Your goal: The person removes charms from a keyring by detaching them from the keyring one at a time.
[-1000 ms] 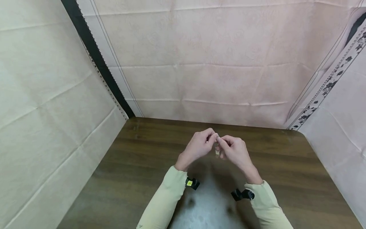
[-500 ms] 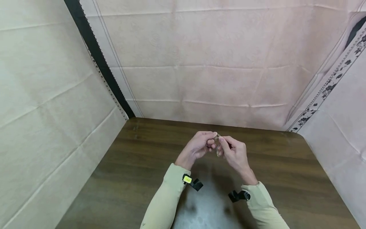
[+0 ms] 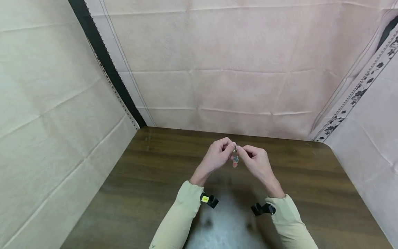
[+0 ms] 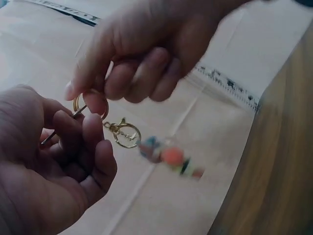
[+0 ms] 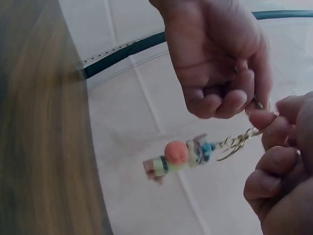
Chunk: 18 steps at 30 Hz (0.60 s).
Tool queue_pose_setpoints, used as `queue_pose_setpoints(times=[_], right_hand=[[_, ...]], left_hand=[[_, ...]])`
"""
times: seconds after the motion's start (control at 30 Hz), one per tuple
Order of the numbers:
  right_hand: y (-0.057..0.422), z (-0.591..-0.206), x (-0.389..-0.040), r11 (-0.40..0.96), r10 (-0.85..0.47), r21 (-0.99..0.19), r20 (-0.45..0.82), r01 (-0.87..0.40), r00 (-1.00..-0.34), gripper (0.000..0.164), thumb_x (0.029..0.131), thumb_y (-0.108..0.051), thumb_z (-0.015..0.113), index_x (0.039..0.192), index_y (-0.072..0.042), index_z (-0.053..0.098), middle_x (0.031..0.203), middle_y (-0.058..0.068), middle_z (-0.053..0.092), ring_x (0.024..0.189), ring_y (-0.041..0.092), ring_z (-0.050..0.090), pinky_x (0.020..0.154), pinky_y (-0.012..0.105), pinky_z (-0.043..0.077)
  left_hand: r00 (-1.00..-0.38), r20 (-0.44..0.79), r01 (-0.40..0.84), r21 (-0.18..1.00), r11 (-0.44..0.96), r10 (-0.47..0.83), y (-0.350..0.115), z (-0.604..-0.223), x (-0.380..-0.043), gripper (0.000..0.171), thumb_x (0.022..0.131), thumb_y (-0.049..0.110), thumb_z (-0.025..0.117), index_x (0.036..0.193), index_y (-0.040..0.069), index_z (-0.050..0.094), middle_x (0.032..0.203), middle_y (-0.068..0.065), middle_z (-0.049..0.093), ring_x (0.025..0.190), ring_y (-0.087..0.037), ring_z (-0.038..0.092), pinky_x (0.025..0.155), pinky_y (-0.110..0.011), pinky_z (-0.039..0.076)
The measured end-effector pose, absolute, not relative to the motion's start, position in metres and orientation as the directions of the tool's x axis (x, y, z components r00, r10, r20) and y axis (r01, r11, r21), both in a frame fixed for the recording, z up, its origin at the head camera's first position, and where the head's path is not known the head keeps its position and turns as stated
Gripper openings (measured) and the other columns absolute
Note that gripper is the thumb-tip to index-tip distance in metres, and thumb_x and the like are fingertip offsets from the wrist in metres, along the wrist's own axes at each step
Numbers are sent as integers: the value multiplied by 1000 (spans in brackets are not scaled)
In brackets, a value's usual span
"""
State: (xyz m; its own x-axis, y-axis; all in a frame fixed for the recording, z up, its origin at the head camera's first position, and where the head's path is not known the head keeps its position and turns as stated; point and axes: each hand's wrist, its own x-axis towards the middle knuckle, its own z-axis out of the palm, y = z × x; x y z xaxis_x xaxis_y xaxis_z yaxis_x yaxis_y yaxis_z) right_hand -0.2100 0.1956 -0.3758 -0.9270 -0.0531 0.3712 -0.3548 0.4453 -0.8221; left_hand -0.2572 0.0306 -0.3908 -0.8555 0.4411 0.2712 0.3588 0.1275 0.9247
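My two hands meet fingertip to fingertip above the table. The right hand (image 3: 255,160) pinches the gold split ring (image 4: 77,104) of a keychain between thumb and forefinger. From that ring hang a gold clasp and a second gold ring (image 4: 128,146). Below them dangles a beaded charm (image 5: 177,153) with a coral-coloured ball, blue and pale beads, slightly blurred. My left hand (image 3: 216,154) holds a thin metal piece (image 4: 50,137) with its fingers curled; one end touches the split ring. Fingers hide the rest of this piece, so its kind is unclear.
A brown wooden table (image 3: 149,193) lies under both hands, with a bright reflection near its front. Pale cloth (image 3: 217,86) hangs behind it and at both sides. Each sleeve carries a black wrist camera (image 3: 209,200).
The left hand turned outward half a second ago and has turned back to the ring. The charm, earlier mostly hidden by the right fingers, now hangs visibly between the hands.
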Motion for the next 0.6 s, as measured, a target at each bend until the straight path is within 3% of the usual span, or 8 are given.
queue_pose_setpoints(times=[0.13, 0.33, 0.47, 0.6], right_hand=[[203, -384, -218, 387, -46, -867, 323, -314, -945, 23, 96, -19, 64, 88, 2, 71, 62, -3, 52, 52, 6, 41, 46, 23, 35], [212, -387, -223, 111, -159, -974, 179, -197, -971, 32, 96, -23, 64, 92, 9, 63, 52, -8, 39, 41, 8, 31, 39, 28, 25], [208, -394, -223, -77, -142, -964, 263, -254, -954, 25, 97, -13, 61, 90, 12, 61, 52, -4, 44, 41, 10, 38, 39, 29, 30], [201, -401, -222, -157, -108, -913, 396, -377, -912, 26, 99, -6, 56, 89, 18, 54, 57, 0, 57, 44, 14, 49, 39, 27, 38]], left_hand=[[-821, 330, 486, 832, 266, 466, 29, -389, -257, 28, 104, 31, 49, 91, 9, 61, 70, -8, 58, 57, -12, 51, 50, -23, 41], [-769, 390, 595, 726, 344, 508, 29, -391, -256, 26, 105, 31, 46, 94, 12, 60, 64, 3, 49, 49, -12, 41, 46, -21, 34], [-813, 314, 474, 846, 244, 490, 33, -391, -258, 26, 104, 29, 47, 91, 10, 58, 66, -1, 53, 56, -20, 52, 50, -22, 42], [-844, 133, 152, 988, -6, 520, 37, -390, -262, 27, 104, 24, 48, 87, 4, 55, 63, -1, 53, 57, -19, 55, 53, -27, 46]])
